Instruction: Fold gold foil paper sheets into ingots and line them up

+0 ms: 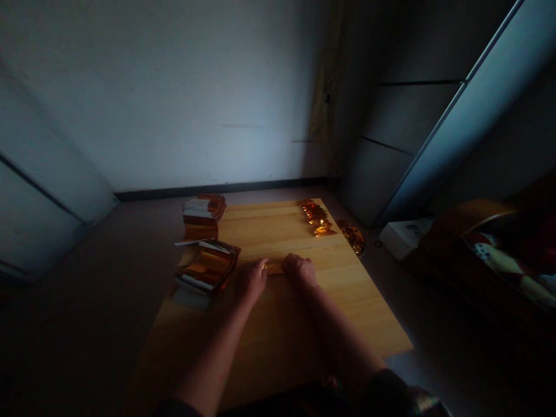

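Note:
A narrow strip of gold-coloured foil paper (275,268) spans the gap between my two hands, just over the wooden table. My left hand (253,279) has its fingers closed on the strip's left end. At the other end, my right hand (300,269) is curled shut over the foil, with its fingertips hidden. Left of my left hand lies a stack of gold foil sheets with white edges (211,262). A second stack of foil and white paper (200,217) sits behind it. Several shiny folded gold foil pieces (318,219) are lined up near the table's far right corner.
The wooden table (347,289) stands before a pale wall (195,104). Beyond its right edge, a container of shiny gold foil pieces (353,236) sits lower down. A white box (402,237) is on the floor near a grey cabinet (377,168). Dark furniture holding cloth (499,258) stands at right.

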A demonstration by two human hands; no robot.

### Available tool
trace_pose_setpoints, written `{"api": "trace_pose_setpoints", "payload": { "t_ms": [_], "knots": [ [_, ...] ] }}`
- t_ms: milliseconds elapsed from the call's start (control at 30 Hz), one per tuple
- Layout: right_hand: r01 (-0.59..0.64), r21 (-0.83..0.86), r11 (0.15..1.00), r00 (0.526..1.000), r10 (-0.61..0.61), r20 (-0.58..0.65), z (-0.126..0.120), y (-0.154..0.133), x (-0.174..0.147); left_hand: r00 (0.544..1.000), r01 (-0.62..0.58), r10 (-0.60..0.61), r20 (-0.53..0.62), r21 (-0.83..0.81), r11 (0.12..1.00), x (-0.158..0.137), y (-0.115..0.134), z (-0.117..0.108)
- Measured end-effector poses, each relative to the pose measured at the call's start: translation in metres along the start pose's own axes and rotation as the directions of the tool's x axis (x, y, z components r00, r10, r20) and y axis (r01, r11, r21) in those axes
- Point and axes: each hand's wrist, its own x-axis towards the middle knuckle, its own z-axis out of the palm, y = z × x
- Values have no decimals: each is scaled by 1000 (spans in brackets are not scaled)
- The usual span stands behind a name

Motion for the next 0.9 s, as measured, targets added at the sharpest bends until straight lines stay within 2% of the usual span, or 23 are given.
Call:
{"api": "trace_pose_setpoints", "payload": {
  "t_ms": [100, 300, 433, 600, 767, 900],
  "knots": [
    [-35, 57, 998, 999, 33, 28, 0, -1, 0, 999, 36, -36, 26, -8, 999, 2, 2, 1],
    [-85, 90, 992, 996, 84, 7, 2, -4, -1, 999, 41, -41, 36, -5, 999, 4, 3, 0],
    [-78, 159, 984, 995, 87, -52, 6, 1, -2, 999, -30, 31, -14, 92, 995, -2, 3, -5],
    [15, 171, 985, 997, -2, -74, 6, 6, -7, 991, -113, 124, -51, 175, 978, -6, 4, -5],
    [37, 96, 995, 999, -40, 25, -6, -4, -6, 987, -160, 161, 16, 231, 960, -2, 9, -8],
    [-92, 81, 992, 987, 80, 140, -14, -14, 3, 990, -131, 118, 82, 183, 974, 0, 10, -11]
  ]
}}
